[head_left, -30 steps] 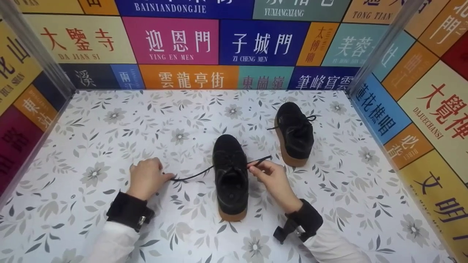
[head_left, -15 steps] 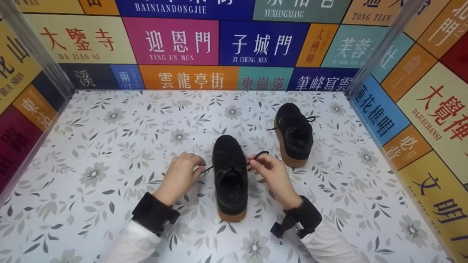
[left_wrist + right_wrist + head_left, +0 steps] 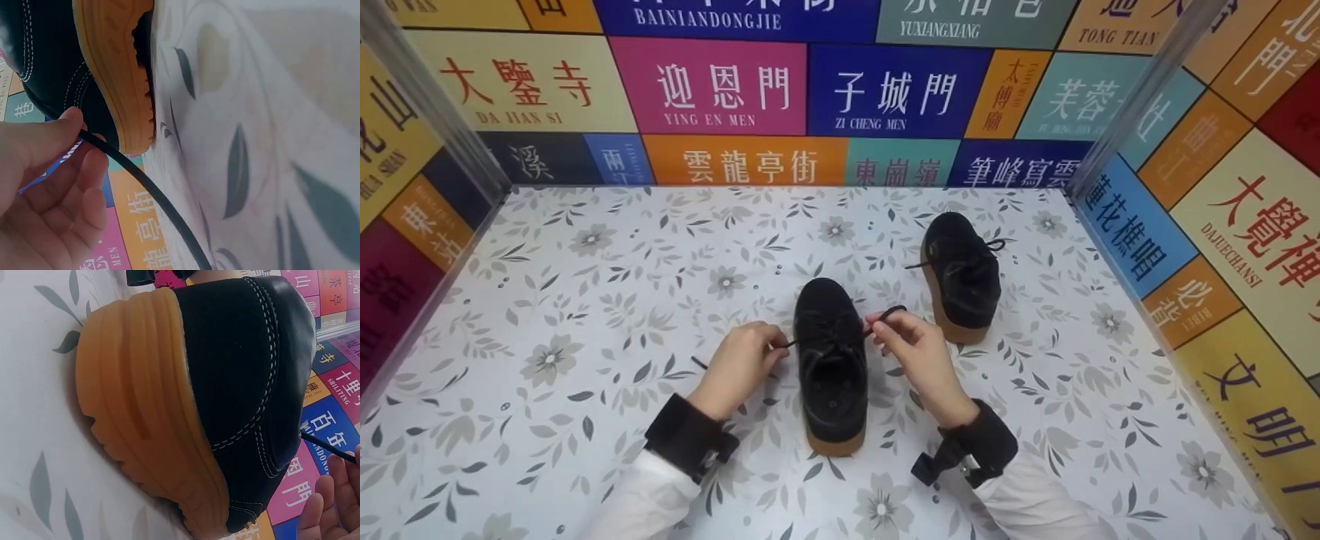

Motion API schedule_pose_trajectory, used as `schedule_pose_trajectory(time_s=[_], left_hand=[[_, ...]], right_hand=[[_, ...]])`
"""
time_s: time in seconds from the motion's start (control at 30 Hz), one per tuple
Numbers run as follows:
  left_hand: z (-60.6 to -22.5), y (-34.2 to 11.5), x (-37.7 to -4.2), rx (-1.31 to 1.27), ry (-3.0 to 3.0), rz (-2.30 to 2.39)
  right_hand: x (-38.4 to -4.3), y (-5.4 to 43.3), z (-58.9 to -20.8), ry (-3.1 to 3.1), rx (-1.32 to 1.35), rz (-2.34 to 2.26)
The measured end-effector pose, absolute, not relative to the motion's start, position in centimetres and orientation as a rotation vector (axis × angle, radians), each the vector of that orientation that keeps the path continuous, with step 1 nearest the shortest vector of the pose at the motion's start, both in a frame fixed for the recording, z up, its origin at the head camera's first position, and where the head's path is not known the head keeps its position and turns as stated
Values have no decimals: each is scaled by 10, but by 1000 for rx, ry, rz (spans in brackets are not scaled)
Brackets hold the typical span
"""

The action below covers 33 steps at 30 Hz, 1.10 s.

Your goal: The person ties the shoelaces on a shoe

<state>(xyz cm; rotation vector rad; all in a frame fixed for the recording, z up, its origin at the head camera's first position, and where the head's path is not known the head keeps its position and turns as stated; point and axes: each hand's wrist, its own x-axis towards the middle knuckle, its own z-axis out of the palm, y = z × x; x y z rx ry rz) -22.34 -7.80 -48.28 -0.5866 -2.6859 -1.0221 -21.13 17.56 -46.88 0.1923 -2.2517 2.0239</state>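
Note:
A black shoe [image 3: 834,420] with white stitching and a tan sole stands on the flowered surface, toe pointing away. To its left, my left hand [image 3: 735,367] pinches one end of the black shoelace [image 3: 147,183] between thumb and forefinger; the lace's tail runs on past the fingers. On the opposite side, my right hand [image 3: 919,356] pinches the other lace end, whose loose tip curves up above the fingers. The right wrist view catches that shoelace [image 3: 331,446] stretching from the shoe to my fingertips. Both hands are close to the lacing.
A matching black shoe [image 3: 971,289] stands farther back on the right, its lace tied with a small loop. Colourful panels [image 3: 709,86] with printed characters wall in the back and sides of the white, leaf-patterned tabletop [image 3: 630,285].
My left hand has come rightward from well out along the lace to beside the shoe, gripping the lace nearer to it. The right hand stays near its place, its lace tip now bent over.

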Motion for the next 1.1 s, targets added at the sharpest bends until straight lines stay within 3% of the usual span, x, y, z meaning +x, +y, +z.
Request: schedule_pose_trajectory(time_s=[1.1], left_hand=[[-443, -70, -228, -619, -2430, -1158]], right_hand=[[-220, 176, -449, -2278, 298, 1894]])
